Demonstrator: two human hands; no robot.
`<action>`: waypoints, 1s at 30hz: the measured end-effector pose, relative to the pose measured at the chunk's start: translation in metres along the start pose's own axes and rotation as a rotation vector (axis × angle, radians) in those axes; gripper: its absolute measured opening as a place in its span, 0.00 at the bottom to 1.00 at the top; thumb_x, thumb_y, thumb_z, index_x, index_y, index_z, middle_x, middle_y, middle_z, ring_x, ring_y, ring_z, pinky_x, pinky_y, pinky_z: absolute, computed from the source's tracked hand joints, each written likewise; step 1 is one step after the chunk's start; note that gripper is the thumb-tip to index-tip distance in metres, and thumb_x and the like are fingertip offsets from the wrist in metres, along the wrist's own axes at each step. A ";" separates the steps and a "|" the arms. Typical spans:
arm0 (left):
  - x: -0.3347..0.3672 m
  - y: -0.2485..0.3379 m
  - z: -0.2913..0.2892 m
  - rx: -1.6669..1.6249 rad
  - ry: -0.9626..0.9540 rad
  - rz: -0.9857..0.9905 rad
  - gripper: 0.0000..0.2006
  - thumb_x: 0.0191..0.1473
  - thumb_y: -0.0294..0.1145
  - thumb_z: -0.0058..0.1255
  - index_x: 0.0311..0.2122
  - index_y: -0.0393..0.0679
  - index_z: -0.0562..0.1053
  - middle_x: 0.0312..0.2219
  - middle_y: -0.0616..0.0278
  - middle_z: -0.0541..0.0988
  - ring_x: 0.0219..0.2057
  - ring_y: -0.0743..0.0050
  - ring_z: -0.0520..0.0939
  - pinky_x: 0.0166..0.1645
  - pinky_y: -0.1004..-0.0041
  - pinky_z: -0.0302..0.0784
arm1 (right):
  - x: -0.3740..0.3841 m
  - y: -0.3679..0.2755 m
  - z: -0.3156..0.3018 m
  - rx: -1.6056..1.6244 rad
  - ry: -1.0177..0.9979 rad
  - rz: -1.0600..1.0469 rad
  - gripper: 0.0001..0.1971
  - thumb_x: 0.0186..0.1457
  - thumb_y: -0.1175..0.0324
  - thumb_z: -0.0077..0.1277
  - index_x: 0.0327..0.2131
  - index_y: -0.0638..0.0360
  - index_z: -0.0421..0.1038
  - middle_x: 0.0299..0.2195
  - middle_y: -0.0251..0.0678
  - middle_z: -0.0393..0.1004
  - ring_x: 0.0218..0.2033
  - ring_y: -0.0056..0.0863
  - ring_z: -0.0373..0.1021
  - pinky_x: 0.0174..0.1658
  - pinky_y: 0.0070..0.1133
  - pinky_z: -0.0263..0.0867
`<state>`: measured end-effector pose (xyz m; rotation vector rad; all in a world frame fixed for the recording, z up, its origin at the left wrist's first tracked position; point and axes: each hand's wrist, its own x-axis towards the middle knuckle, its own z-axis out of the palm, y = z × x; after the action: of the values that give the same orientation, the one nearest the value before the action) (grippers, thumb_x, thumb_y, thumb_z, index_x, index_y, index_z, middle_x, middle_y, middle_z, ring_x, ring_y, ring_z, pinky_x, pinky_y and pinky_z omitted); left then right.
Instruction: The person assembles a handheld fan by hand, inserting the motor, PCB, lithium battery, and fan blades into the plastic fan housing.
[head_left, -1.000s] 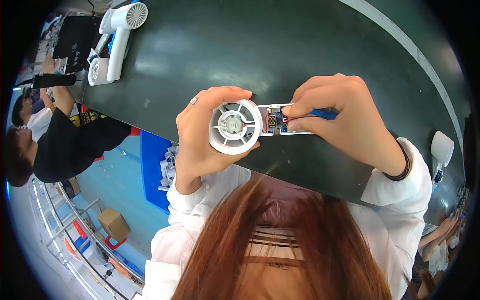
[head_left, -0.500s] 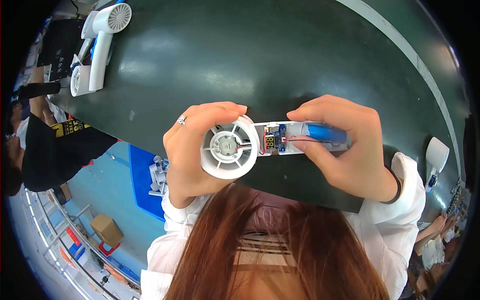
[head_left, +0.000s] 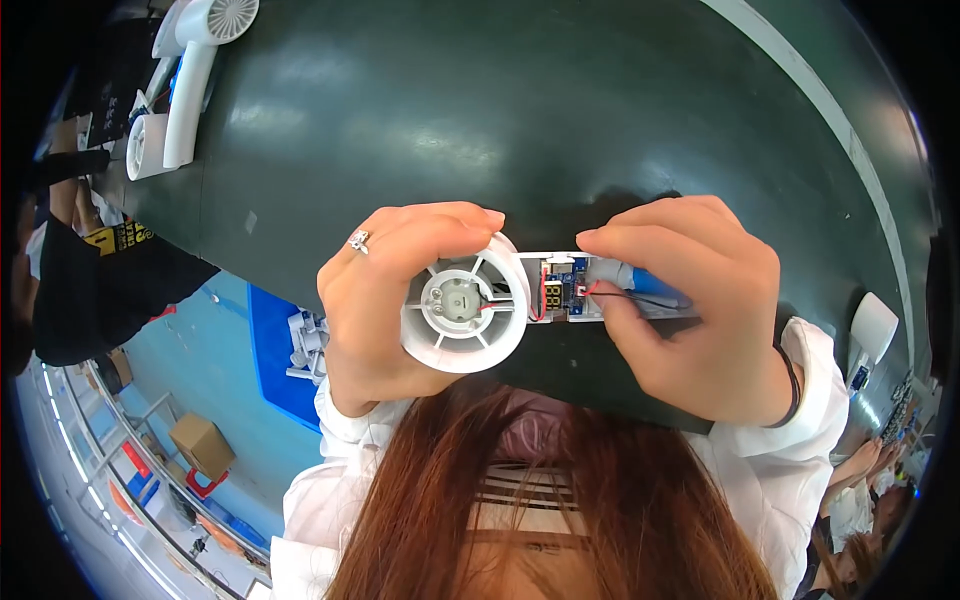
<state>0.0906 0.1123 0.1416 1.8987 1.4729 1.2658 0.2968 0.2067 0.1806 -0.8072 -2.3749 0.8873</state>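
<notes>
My left hand (head_left: 370,300) is wrapped round the round head of a white handheld fan (head_left: 510,300), whose ring of spokes and small motor face up. The fan's handle lies sideways to the right with its inside exposed. In it sit a blue circuit board (head_left: 566,282) with a small digit display and a blue cylindrical battery (head_left: 657,287). My right hand (head_left: 705,310) is bent over the handle, index fingertip by its far edge. The right thumb presses beside the thin red and black wires (head_left: 625,295) next to the board. The other right fingers' contact is hidden.
The dark green table (head_left: 450,90) spreads ahead. Other white fans (head_left: 190,90) stand at far left, and another white fan (head_left: 872,328) lies at right. A blue bin (head_left: 268,340) of white-grey parts is below left, near a cardboard box (head_left: 203,445). Other people sit at both sides.
The fan has shifted slightly right and nearer in view. My right thumb has drawn closer to the board's wire end, and the right hand has tilted; both hands keep their places on the fan.
</notes>
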 end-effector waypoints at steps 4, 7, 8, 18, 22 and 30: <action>0.000 -0.008 -0.006 0.002 0.017 0.008 0.34 0.30 0.19 0.71 0.46 0.38 0.65 0.39 0.42 0.76 0.36 0.61 0.81 0.40 0.70 0.79 | 0.008 0.001 0.010 -0.017 0.009 -0.038 0.15 0.34 0.82 0.57 0.32 0.60 0.76 0.28 0.37 0.77 0.27 0.33 0.71 0.34 0.24 0.65; 0.002 -0.012 -0.014 0.010 0.007 0.028 0.34 0.30 0.19 0.71 0.45 0.38 0.65 0.38 0.42 0.77 0.36 0.61 0.81 0.40 0.70 0.78 | 0.013 0.002 0.019 -0.016 0.032 -0.083 0.15 0.33 0.82 0.57 0.32 0.61 0.76 0.28 0.36 0.76 0.26 0.32 0.70 0.33 0.24 0.64; 0.002 -0.014 -0.016 0.009 0.011 0.024 0.34 0.30 0.19 0.71 0.45 0.38 0.65 0.38 0.42 0.77 0.36 0.61 0.81 0.40 0.70 0.78 | 0.014 0.002 0.021 -0.029 0.040 -0.098 0.15 0.33 0.83 0.57 0.32 0.61 0.76 0.28 0.36 0.76 0.25 0.32 0.70 0.32 0.24 0.64; 0.001 -0.042 -0.042 0.015 0.089 0.017 0.28 0.29 0.22 0.69 0.41 0.39 0.69 0.34 0.49 0.80 0.33 0.61 0.82 0.37 0.71 0.77 | 0.042 -0.008 0.050 -0.065 0.055 -0.105 0.15 0.34 0.86 0.56 0.31 0.63 0.77 0.26 0.35 0.76 0.23 0.28 0.69 0.30 0.21 0.62; 0.000 -0.045 -0.048 0.039 0.029 0.043 0.33 0.28 0.21 0.71 0.43 0.39 0.66 0.35 0.45 0.79 0.34 0.61 0.81 0.37 0.71 0.78 | 0.045 -0.013 0.053 -0.083 0.047 -0.084 0.16 0.33 0.87 0.56 0.31 0.62 0.78 0.26 0.36 0.77 0.24 0.28 0.69 0.29 0.21 0.63; -0.001 -0.047 -0.049 0.026 0.032 0.039 0.33 0.27 0.20 0.71 0.43 0.40 0.66 0.35 0.45 0.79 0.34 0.60 0.81 0.37 0.71 0.78 | 0.048 -0.016 0.056 -0.101 0.045 -0.048 0.16 0.33 0.87 0.55 0.30 0.62 0.78 0.26 0.36 0.77 0.24 0.29 0.69 0.28 0.20 0.63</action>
<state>0.0240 0.1185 0.1297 1.9416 1.4815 1.3066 0.2228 0.2053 0.1652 -0.7964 -2.4046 0.7277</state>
